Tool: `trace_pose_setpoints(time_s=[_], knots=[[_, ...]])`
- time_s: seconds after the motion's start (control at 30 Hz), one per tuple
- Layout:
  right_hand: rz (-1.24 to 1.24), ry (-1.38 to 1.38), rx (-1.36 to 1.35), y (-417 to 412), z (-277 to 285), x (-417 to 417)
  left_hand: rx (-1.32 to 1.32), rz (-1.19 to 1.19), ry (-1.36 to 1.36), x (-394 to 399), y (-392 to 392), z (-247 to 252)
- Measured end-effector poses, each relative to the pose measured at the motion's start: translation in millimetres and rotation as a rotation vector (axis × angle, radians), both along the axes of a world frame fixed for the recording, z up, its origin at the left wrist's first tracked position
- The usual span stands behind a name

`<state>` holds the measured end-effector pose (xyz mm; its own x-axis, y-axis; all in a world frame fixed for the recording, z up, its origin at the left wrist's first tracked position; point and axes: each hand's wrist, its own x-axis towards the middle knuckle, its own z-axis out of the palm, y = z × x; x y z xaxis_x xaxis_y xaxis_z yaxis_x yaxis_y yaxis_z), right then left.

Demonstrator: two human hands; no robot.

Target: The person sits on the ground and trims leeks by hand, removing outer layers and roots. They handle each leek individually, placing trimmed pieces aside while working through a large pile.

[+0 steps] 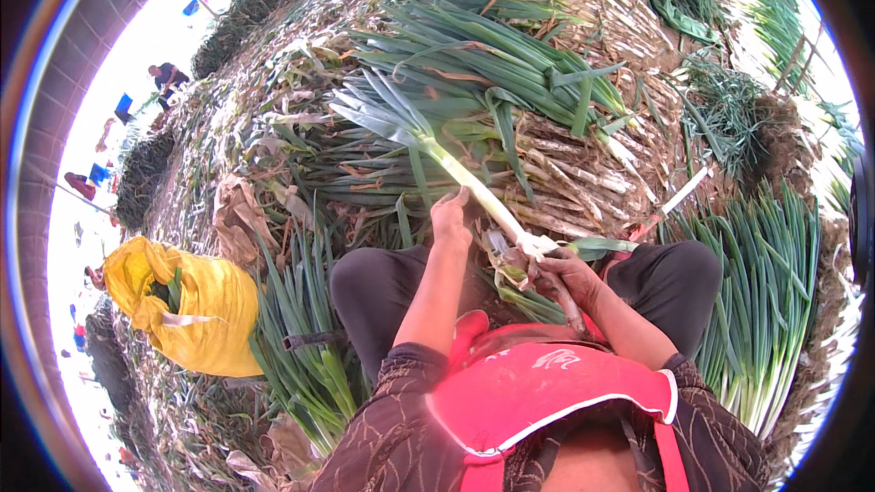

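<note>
A long green onion [478, 195] slants across my lap, its leaves pointing up and left and its pale stalk coming down to my right hand. My right hand [571, 277] grips its lower end. Loose, torn outer skins [511, 263] hang beside those fingers. My left hand [451, 217] is beside the middle of the stalk, fingers curled and thumb raised. Whether it touches the stalk or pinches a leaf cannot be made out. Just beyond both hands lies a pile of unpeeled green onions [574, 171] with earthy white stems and green tops.
Cleaner green onions lie in a bundle [759, 307] at my right and another bundle [301, 348] at my left. A yellow woven sack [205, 314] stands at far left. Leaf scraps [273, 123] cover the ground. Beyond my right knee is a narrow white strip [685, 190]. A person [166, 78] bends over far off.
</note>
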<state>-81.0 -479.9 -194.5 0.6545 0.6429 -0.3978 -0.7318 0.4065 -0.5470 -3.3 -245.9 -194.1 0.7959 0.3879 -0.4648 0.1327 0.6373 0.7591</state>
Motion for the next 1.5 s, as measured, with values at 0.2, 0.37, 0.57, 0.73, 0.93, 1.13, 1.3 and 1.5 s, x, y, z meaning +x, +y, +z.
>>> trace_pose_setpoints(time_s=[0.2, 0.37, 0.57, 0.73, 0.93, 1.13, 1.3, 1.5], knots=[[0.087, -0.044, 0.012, -2.1, -3.4, -1.3, -0.061, 0.083, -0.088, 14.0, 10.6, 12.3], [0.178, -0.347, -0.46, 8.6, -5.9, -6.1, 0.254, 0.34, -0.148, 37.3, 31.3, -22.8], [0.101, -0.54, -0.519, 5.0, -22.4, -6.0, 0.241, 0.303, -0.087, 38.4, 38.4, -37.5], [0.051, -0.248, -0.305, -0.9, -1.0, -2.0, 0.191, 0.105, -0.224, 24.6, 39.3, -36.0], [-0.079, 0.074, 0.175, -10.5, -2.4, 10.3, -0.133, -0.064, -0.404, -13.1, 35.8, -19.7], [-0.095, 0.123, 0.265, -14.3, -8.2, 11.6, 0.814, -1.191, 0.062, -66.5, 8.8, -1.3], [-0.04, -0.043, -0.053, -2.0, 14.4, 3.4, 1.254, -0.925, 0.271, -53.3, 48.6, -58.3], [0.225, -0.443, -0.467, 20.8, 34.7, -11.7, -0.203, -0.032, -0.137, 37.6, 37.1, -0.5]])
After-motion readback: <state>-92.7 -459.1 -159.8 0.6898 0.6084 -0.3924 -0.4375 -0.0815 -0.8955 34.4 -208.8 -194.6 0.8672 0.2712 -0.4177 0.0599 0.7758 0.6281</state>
